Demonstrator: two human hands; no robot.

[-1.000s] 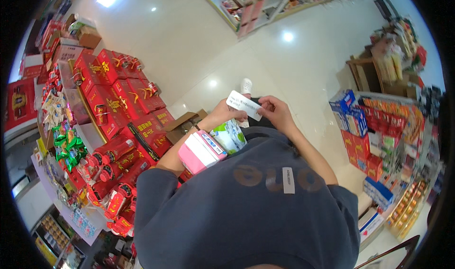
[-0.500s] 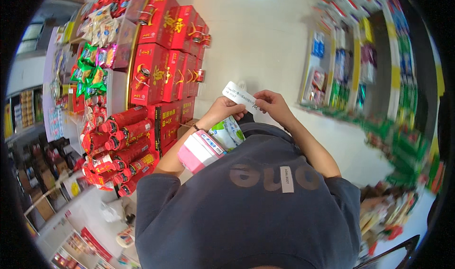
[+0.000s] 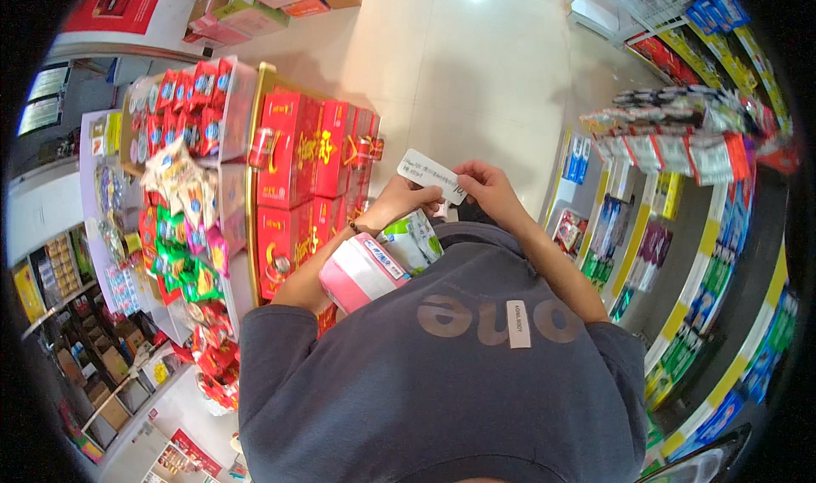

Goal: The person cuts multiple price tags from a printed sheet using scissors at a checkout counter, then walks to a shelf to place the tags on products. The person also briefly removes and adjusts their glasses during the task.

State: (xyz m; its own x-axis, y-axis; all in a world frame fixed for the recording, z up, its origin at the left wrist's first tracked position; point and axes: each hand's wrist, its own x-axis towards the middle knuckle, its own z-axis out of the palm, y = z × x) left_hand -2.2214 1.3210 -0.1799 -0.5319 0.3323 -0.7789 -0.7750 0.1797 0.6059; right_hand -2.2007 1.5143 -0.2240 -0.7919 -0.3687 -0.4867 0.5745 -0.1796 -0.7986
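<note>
Head view, from the left: stacked red gift boxes (image 3: 289, 156) stand near the person's left forearm (image 3: 308, 277). A pink-and-white soft pack (image 3: 364, 272) and a green-and-white packet (image 3: 411, 243) sit between that forearm and the dark T-shirt (image 3: 433, 364); light, even arm pressure should stop them slipping without crushing them. The left hand (image 3: 408, 198) is narrowed to a pinch at the lower edge of a white handwritten card (image 3: 429, 172), above the packet, while the right hand (image 3: 486, 190) pinches the card's right end. Holding it well probably calls for fingertips on the margins alone, leaving the writing uncovered and the card unbent. Stocked shelves (image 3: 695, 281) curve along the right, well apart from both hands
</note>
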